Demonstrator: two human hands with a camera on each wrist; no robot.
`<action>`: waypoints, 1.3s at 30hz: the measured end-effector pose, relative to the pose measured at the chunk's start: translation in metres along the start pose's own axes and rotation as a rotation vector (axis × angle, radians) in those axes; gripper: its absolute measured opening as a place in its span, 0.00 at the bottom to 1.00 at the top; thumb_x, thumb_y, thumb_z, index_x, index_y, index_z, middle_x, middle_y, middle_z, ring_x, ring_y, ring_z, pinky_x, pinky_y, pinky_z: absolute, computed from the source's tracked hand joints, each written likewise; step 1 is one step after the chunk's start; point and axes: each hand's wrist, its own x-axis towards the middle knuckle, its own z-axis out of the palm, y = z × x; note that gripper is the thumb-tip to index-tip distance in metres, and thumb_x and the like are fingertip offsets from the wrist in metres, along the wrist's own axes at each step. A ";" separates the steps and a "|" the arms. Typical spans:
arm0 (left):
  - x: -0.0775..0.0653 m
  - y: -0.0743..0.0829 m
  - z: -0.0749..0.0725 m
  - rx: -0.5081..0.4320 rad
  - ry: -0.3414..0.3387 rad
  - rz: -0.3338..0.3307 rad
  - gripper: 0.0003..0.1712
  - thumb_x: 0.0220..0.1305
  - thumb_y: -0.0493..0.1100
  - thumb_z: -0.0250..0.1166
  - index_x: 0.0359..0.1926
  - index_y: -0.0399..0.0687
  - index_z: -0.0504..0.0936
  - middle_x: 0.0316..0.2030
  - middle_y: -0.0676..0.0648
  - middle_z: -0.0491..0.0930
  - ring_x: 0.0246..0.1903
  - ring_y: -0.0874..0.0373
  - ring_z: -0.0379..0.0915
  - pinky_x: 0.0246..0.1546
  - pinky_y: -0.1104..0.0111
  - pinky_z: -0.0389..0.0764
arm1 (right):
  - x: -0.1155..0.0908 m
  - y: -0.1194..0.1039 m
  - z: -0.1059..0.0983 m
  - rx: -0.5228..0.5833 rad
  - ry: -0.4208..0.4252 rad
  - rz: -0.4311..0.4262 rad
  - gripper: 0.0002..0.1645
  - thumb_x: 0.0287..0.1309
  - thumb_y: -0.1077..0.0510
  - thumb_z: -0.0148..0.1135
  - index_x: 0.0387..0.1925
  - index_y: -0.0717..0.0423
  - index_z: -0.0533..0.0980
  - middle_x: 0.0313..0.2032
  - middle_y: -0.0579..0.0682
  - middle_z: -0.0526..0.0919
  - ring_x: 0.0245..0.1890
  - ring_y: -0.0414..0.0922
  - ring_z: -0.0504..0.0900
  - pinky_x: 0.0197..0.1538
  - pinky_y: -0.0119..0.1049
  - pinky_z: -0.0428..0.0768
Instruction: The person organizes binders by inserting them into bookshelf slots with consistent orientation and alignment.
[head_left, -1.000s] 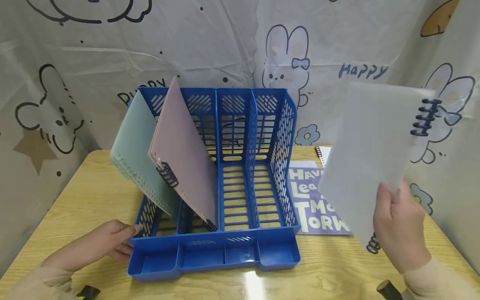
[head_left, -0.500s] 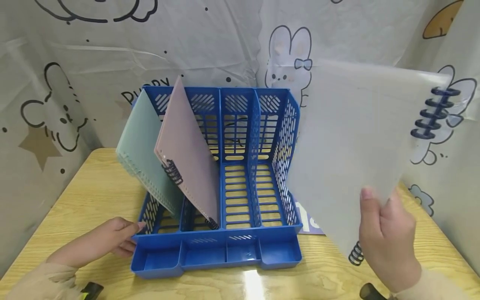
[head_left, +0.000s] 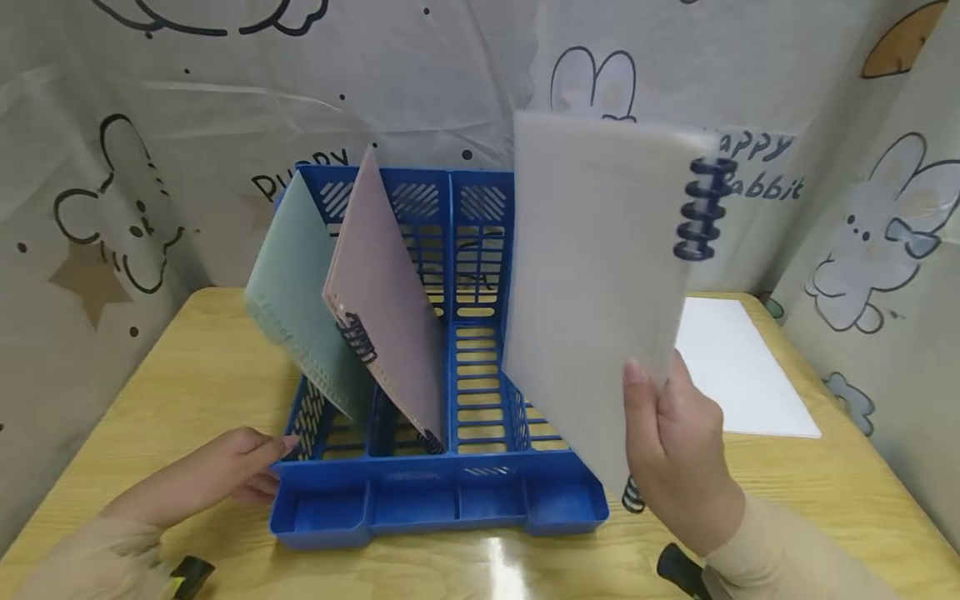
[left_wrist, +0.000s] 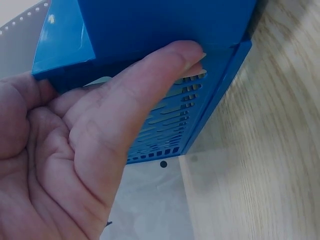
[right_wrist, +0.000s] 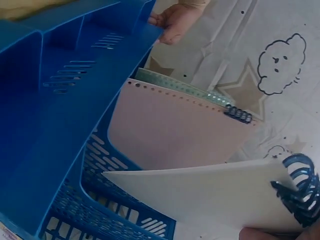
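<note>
My right hand (head_left: 682, 454) pinches a white notebook (head_left: 592, 283) near its lower right edge, thumb in front. Dark ring binding (head_left: 703, 208) shows along the notebook's right side. It is raised upright, overlapping the right compartments of a blue file rack (head_left: 438, 475) in the head view. A pale green notebook (head_left: 296, 292) and a pink notebook (head_left: 386, 308) lean to the left inside the rack's left compartments. My left hand (head_left: 240, 467) grips the rack's front left corner, with one digit (left_wrist: 170, 65) along the slotted side wall.
A white sheet (head_left: 742, 367) lies flat on the wooden table (head_left: 172, 375) at the right. Behind the table hangs a pale printed curtain (head_left: 435, 75). Small open trays (head_left: 491, 504) run along the rack's front.
My right hand has carried the white notebook leftward, from beside the rack to over its right compartments. The purple cover is hidden now. My left hand has kept its grip on the corner.
</note>
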 end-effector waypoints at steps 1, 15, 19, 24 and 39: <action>0.000 0.000 0.000 -0.001 0.000 0.004 0.38 0.76 0.51 0.40 0.55 0.10 0.62 0.54 0.19 0.68 0.44 0.38 0.80 0.41 0.53 0.83 | 0.002 0.000 0.003 -0.004 -0.013 -0.001 0.15 0.68 0.66 0.46 0.50 0.74 0.70 0.39 0.67 0.83 0.36 0.57 0.85 0.38 0.37 0.85; -0.003 0.004 0.004 0.009 0.040 0.015 0.38 0.76 0.50 0.39 0.56 0.08 0.60 0.52 0.17 0.68 0.43 0.39 0.80 0.40 0.55 0.84 | 0.036 0.012 0.057 -0.056 -0.202 0.091 0.21 0.68 0.66 0.42 0.59 0.74 0.63 0.49 0.72 0.78 0.47 0.62 0.80 0.42 0.52 0.83; -0.004 0.004 0.005 0.004 0.040 0.005 0.39 0.76 0.50 0.39 0.56 0.07 0.58 0.52 0.17 0.68 0.44 0.38 0.79 0.41 0.55 0.84 | 0.037 0.018 0.070 -0.057 -0.214 0.087 0.22 0.68 0.67 0.42 0.61 0.72 0.63 0.50 0.71 0.78 0.48 0.62 0.80 0.43 0.51 0.83; -0.005 0.004 0.004 0.018 0.039 0.006 0.39 0.76 0.51 0.38 0.57 0.07 0.58 0.51 0.17 0.69 0.43 0.37 0.79 0.41 0.55 0.84 | 0.033 0.024 0.087 -0.060 -0.211 0.068 0.25 0.68 0.66 0.41 0.65 0.69 0.61 0.52 0.70 0.77 0.43 0.61 0.83 0.39 0.50 0.84; -0.005 0.004 0.004 0.018 0.035 0.021 0.39 0.76 0.51 0.38 0.56 0.07 0.58 0.51 0.17 0.69 0.43 0.37 0.79 0.41 0.55 0.84 | 0.030 0.027 0.103 0.009 -0.281 0.127 0.25 0.61 0.70 0.46 0.60 0.68 0.67 0.45 0.69 0.81 0.40 0.60 0.84 0.35 0.46 0.86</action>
